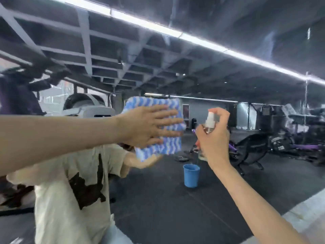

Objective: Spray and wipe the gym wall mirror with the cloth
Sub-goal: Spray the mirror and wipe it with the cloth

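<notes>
Woven blue-and-white cloth (158,131), clear plastic spray bottle (209,125), glossy mirror (246,50), matt blue plastic bucket (191,176)

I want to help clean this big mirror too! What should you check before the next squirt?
1. Cloth on glass: the left hand presses the blue-and-white cloth flat against the mirror. Ok.
2. Bottle grip: the right hand holds the spray bottle. Ok.
3. Ready to squirt: fingers curl over the white pump. Ok.
4. Nozzle aimed at the mirror: too blurred. Cannot tell.
5. Liquid left: the hand covers most of the bottle. Cannot tell.
6. Blue bucket, seen in the reflection, stands upright. Ok.
</notes>
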### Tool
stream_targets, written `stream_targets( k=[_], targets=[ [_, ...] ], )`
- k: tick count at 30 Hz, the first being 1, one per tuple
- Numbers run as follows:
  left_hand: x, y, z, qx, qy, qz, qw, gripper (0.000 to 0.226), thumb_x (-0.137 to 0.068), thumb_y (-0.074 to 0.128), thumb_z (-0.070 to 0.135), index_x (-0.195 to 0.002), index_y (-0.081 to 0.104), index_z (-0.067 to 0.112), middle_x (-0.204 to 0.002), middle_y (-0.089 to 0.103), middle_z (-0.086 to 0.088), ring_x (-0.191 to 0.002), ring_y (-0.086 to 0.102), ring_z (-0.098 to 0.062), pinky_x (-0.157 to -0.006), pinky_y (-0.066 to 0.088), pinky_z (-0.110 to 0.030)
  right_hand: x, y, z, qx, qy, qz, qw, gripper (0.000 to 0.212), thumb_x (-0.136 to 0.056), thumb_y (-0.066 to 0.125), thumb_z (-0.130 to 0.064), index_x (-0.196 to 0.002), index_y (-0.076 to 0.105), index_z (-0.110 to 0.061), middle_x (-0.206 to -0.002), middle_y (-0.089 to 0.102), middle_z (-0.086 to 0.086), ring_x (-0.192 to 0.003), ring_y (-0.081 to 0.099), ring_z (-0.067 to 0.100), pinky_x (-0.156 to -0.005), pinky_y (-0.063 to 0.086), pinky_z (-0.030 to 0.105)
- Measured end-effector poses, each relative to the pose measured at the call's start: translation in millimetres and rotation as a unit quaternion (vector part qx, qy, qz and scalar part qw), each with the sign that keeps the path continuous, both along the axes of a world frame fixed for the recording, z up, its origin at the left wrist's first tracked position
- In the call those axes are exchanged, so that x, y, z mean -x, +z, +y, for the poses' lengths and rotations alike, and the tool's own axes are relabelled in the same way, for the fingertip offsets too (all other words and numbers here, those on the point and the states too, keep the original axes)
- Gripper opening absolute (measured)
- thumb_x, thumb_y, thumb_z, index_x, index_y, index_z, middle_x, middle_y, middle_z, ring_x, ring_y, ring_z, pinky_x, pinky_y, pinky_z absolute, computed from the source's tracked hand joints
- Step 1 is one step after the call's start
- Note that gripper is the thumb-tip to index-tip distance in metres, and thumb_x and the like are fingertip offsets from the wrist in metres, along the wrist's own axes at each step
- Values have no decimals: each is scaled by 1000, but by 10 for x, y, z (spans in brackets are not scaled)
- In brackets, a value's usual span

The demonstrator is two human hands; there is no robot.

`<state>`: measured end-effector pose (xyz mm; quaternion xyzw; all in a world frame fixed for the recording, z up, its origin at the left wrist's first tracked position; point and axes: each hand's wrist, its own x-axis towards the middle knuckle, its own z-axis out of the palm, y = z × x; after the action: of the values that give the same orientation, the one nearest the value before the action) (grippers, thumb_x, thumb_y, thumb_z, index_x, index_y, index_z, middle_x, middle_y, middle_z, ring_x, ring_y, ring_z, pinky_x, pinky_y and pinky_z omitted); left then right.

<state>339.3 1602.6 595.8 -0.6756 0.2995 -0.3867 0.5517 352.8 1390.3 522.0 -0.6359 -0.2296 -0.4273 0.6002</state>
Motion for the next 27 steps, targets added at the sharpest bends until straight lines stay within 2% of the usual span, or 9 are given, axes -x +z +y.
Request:
stream_targets(
  k=[2, 5, 8, 11, 14, 16, 19, 22, 27],
  targets=[
    [-74, 830, -21, 158, -60, -128, 977, 60, -98, 11, 47, -150, 34, 27, -158, 23, -11, -146, 19, -35, -118, 5, -46, -105, 395, -5, 4, -4, -25, 1000, 48, -87, 55, 0, -107, 37, -39, -68, 55, 13, -54, 55, 41, -47, 49, 51],
    [46, 2068, -57, 355, -24, -197, 914, 62, -96, 13, 50, -152, 28, 27, -161, 14, -12, -148, 9, -34, -119, -1, -46, -230, 1147, -75, -12, -1, -50, 999, 44, -86, 53, 1, -112, 37, -31, -71, 53, 10, -51, 53, 36, -49, 48, 43],
    [52, 2693, -103, 443, -42, -242, 862, 57, -99, 27, 44, -153, 25, 23, -161, 8, -14, -148, 4, -36, -119, -3, -47, -323, 1814, -195, -59, 38, -37, 997, 41, -86, 52, 0, -112, 36, -28, -76, 54, 10, -44, 54, 25, -47, 48, 36],
    [-167, 2858, -337, 449, -79, -272, 847, 60, -97, 27, 45, -152, 28, 21, -160, 11, -18, -147, 6, -39, -118, -4, -49, -430, 2283, -291, -71, 41, -47, 996, 38, -89, 52, 0, -111, 35, -25, -81, 55, 10, -35, 52, 16, -38, 45, 25],
    [-516, 2575, -664, 255, -53, -156, 953, 72, -87, 9, 55, -149, 34, 29, -159, 20, -12, -147, 14, -36, -117, -3, -45, -537, 2614, -331, -99, 29, -51, 993, 36, -89, 53, -2, -111, 34, -23, -86, 57, 12, -34, 53, 13, -36, 42, 21],
    [-522, 2621, -672, 183, -53, -136, 972, 67, -89, 16, 55, -145, 43, 30, -155, 32, -9, -143, 28, -35, -117, 7, -45, -629, 2807, -385, -123, 12, -64, 990, 35, -86, 53, -7, -109, 34, -26, -90, 60, 17, -45, 59, 23, -44, 49, 28],
    [-352, 3314, -459, 354, -68, -262, 895, 60, -97, 24, 51, -151, 31, 28, -161, 16, -11, -147, 12, -36, -119, 3, -49, -769, 3026, -490, -145, 12, -70, 987, 31, -83, 51, -20, -105, 33, -32, -88, 61, 16, -64, 61, 36, -69, 56, 50],
    [-197, 3828, -312, 467, -54, -335, 817, 62, -96, 23, 49, -152, 26, 22, -160, 10, -18, -146, 4, -43, -118, -2, -55, -919, 3161, -575, -128, 60, -62, 988, 32, -82, 48, -22, -106, 29, -33, -87, 56, 10, -68, 58, 35, -75, 54, 53],
    [-577, 4173, -952, 475, -15, -273, 836, 63, -98, 23, 55, -154, 18, 28, -162, 2, -12, -147, -2, -38, -118, -5, -50, -1193, 3255, -999, -78, 121, -23, 989, 41, -82, 53, -19, -112, 26, -24, -99, 48, 9, -74, 53, 26, -69, 51, 39]
  ],
)
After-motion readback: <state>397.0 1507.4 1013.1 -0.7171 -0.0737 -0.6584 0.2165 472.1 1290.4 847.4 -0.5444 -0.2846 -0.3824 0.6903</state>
